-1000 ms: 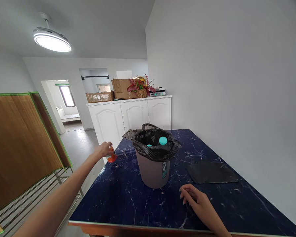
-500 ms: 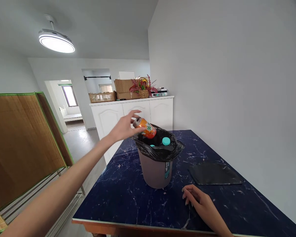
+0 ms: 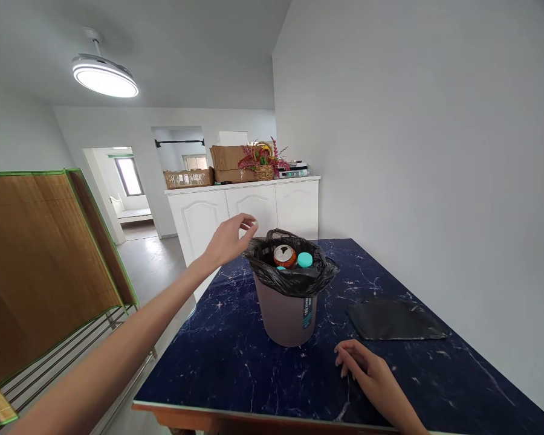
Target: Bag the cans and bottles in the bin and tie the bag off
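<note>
My left hand (image 3: 232,237) hovers empty above the left rim of a trash bin (image 3: 283,314), its thumb and fingers apart. A black garbage bag (image 3: 294,284) lines the bin and folds over its rim. Inside, a drink can (image 3: 285,256) with an orange-red side stands with its opened top facing up. Beside it shows a bottle's turquoise cap (image 3: 304,260); part of another turquoise cap (image 3: 280,269) peeks over the bag's edge. On the table, right of the bin, rests my right hand (image 3: 367,368), holding nothing, its fingers loosely bent and apart.
The bin stands on a dark blue marbled table (image 3: 208,362). A flat folded black bag (image 3: 396,319) lies at the right, near the wall. Behind is a white cabinet (image 3: 204,217) carrying cardboard boxes (image 3: 231,162) and a flower basket (image 3: 263,171). A bamboo-covered rack (image 3: 40,260) stands left.
My left hand has let go of the drink can, which now sits in the lined bin. That hand has drawn back slightly to the left. My right hand has stayed put.
</note>
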`<state>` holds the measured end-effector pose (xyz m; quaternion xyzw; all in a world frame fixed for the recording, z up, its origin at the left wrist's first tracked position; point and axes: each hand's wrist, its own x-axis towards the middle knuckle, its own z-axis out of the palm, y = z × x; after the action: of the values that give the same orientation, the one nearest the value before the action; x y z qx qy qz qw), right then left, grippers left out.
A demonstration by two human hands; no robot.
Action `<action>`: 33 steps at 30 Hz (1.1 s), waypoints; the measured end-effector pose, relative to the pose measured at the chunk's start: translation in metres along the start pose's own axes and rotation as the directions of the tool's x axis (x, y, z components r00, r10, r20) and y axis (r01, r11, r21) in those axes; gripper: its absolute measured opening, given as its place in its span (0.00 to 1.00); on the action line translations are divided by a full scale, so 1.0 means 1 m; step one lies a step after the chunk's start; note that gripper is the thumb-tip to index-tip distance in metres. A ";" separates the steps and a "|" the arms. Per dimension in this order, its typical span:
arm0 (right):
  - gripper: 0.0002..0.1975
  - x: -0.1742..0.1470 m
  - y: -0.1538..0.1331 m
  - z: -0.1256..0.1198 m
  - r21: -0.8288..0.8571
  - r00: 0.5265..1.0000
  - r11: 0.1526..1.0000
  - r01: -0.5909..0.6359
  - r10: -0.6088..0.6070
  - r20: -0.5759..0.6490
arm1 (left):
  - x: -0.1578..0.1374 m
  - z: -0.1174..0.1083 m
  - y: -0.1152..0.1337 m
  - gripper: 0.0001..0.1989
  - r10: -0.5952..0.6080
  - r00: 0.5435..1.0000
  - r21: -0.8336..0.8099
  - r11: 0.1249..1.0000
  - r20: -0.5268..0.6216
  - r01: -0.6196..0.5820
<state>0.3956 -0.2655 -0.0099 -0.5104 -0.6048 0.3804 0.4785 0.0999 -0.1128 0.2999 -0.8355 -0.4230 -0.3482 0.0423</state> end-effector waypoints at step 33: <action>0.29 0.002 -0.001 0.000 -0.053 1.000 0.999 0.007 -0.006 0.013 | -0.064 -0.003 -0.120 0.19 -0.422 0.905 0.181 0.895 0.048 0.407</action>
<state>0.3957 -0.2638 -0.0085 -0.5184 -0.6196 0.3658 0.4621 -0.0158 -0.0804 0.2364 -0.7338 -0.6205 -0.2761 0.0187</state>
